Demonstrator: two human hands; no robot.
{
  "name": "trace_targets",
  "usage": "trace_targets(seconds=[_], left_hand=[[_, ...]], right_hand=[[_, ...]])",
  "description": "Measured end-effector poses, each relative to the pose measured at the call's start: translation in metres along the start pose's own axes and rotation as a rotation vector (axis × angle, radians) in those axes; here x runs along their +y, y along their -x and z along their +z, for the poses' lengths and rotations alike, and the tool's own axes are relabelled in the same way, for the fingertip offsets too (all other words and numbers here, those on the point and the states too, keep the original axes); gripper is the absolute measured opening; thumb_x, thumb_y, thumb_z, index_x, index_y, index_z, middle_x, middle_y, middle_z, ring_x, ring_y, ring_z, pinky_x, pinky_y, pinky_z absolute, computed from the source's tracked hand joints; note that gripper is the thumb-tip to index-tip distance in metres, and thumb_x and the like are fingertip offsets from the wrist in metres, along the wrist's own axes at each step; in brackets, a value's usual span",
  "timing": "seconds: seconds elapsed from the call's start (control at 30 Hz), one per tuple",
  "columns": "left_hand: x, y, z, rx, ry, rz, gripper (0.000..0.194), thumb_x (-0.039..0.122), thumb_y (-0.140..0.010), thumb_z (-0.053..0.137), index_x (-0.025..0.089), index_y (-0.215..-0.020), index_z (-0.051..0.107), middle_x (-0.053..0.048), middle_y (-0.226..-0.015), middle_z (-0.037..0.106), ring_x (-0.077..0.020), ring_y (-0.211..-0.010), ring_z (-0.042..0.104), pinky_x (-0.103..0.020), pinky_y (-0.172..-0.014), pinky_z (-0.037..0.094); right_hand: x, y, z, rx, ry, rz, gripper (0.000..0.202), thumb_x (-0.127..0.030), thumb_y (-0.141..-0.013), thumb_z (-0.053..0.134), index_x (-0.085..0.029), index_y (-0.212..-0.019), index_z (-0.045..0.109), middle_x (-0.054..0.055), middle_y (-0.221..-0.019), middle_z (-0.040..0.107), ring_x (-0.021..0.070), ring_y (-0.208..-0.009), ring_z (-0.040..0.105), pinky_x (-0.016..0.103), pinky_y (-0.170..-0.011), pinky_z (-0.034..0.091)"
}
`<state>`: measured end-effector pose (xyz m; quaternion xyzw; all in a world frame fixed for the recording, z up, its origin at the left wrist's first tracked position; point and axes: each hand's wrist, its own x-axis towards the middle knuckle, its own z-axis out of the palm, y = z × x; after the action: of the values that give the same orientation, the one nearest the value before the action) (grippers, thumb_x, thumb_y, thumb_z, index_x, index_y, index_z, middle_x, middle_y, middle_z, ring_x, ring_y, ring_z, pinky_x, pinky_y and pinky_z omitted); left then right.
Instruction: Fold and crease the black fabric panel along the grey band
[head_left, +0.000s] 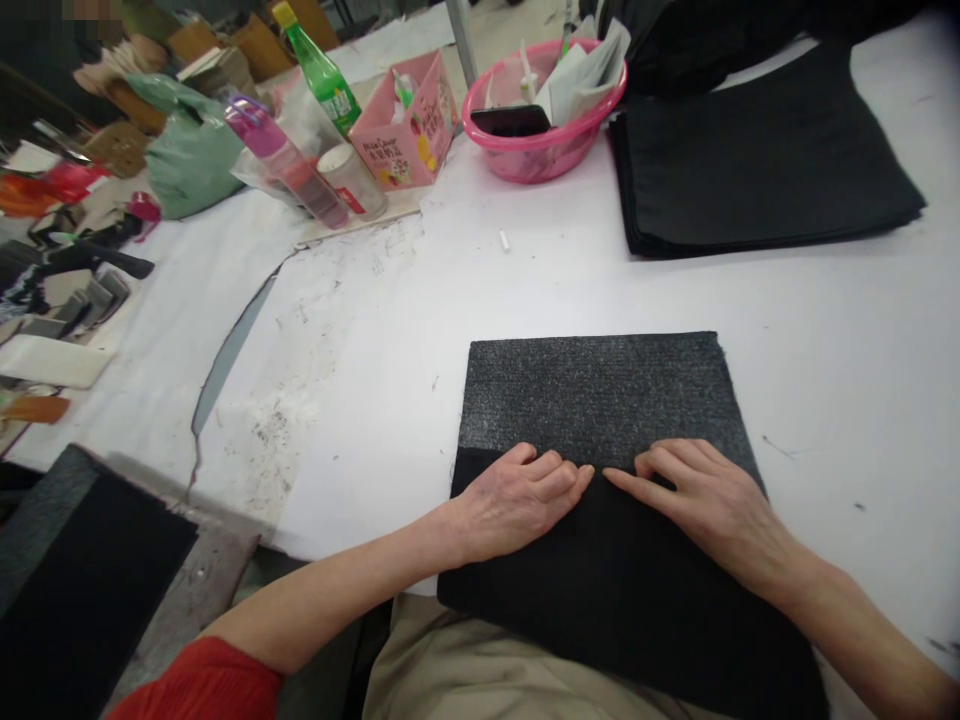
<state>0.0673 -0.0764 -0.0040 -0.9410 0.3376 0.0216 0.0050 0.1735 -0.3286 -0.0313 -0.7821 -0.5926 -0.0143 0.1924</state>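
A dark fabric piece (600, 395) lies on the white table (390, 340) in front of me, its far part grey and speckled, its near part black and hanging over the table's front edge onto my lap. My left hand (517, 500) rests flat on the black part, fingers together, pointing right. My right hand (705, 500) lies flat beside it, fingers pointing left, fingertips almost meeting those of the left hand along the line where black meets grey. Neither hand grips anything.
A stack of black fabric (757, 160) lies at the back right. Behind stand a pink basin (540, 150) with papers and a phone, a pink box (409, 125), a green bottle (319, 70) and a pink bottle (285, 160). More dark fabric (67, 570) sits lower left.
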Motion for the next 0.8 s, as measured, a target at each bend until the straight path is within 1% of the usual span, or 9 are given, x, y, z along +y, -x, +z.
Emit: trace_targets(seconds=[0.07, 0.23, 0.43, 0.53, 0.67, 0.8], left_hand=[[0.001, -0.002, -0.001, -0.005, -0.003, 0.002, 0.040, 0.013, -0.102, 0.030, 0.006, -0.141, 0.037, -0.009, -0.114, 0.053, -0.0177, -0.100, 0.048, -0.035, -0.079, 0.040], [0.002, -0.006, -0.003, -0.017, -0.007, -0.003, 0.042, 0.014, -0.102, 0.030, 0.010, -0.144, 0.034, -0.008, -0.110, 0.053, -0.0176, -0.095, 0.049, -0.034, -0.074, 0.039], [0.002, -0.012, -0.004, -0.033, 0.004, -0.001, 0.041, 0.016, -0.102, 0.031, 0.014, -0.143, 0.035, -0.007, -0.103, 0.053, -0.0170, -0.090, 0.050, -0.034, -0.072, 0.039], [0.003, -0.015, -0.004, -0.021, 0.012, -0.001, 0.039, 0.016, -0.103, 0.030, 0.013, -0.141, 0.037, -0.007, -0.104, 0.053, -0.0171, -0.093, 0.050, -0.034, -0.075, 0.040], [0.007, -0.020, -0.005, -0.005, 0.007, 0.022, 0.039, 0.014, -0.102, 0.030, 0.007, -0.139, 0.038, -0.008, -0.108, 0.054, -0.0171, -0.096, 0.049, -0.034, -0.077, 0.040], [0.010, -0.025, -0.008, -0.018, 0.005, 0.016, 0.040, 0.015, -0.103, 0.028, 0.009, -0.141, 0.036, -0.007, -0.105, 0.054, -0.0172, -0.092, 0.049, -0.035, -0.074, 0.040]], right_hand=[[0.004, 0.005, -0.002, -0.003, -0.001, 0.006, 0.034, -0.015, -0.097, 0.045, -0.025, -0.126, 0.058, 0.005, -0.094, 0.056, 0.0183, -0.090, 0.050, 0.034, -0.083, 0.038], [0.010, 0.017, -0.006, 0.002, 0.002, 0.008, 0.037, -0.014, -0.096, 0.046, -0.027, -0.130, 0.055, 0.005, -0.098, 0.057, 0.0199, -0.096, 0.051, 0.035, -0.085, 0.039], [0.008, 0.019, -0.009, -0.011, 0.040, 0.012, 0.036, -0.014, -0.096, 0.047, -0.025, -0.129, 0.056, 0.006, -0.097, 0.056, 0.0199, -0.096, 0.050, 0.035, -0.084, 0.039], [0.005, 0.017, -0.010, -0.012, 0.057, 0.007, 0.036, -0.012, -0.096, 0.047, -0.024, -0.129, 0.056, 0.006, -0.096, 0.056, 0.0195, -0.093, 0.050, 0.035, -0.083, 0.039], [0.005, 0.016, -0.011, -0.013, 0.075, -0.005, 0.035, -0.013, -0.096, 0.047, -0.023, -0.128, 0.057, 0.006, -0.095, 0.057, 0.0196, -0.092, 0.050, 0.036, -0.083, 0.039], [0.010, 0.021, -0.014, -0.031, 0.060, 0.001, 0.036, -0.013, -0.096, 0.046, -0.024, -0.129, 0.056, 0.005, -0.096, 0.057, 0.0194, -0.095, 0.050, 0.035, -0.084, 0.039]])
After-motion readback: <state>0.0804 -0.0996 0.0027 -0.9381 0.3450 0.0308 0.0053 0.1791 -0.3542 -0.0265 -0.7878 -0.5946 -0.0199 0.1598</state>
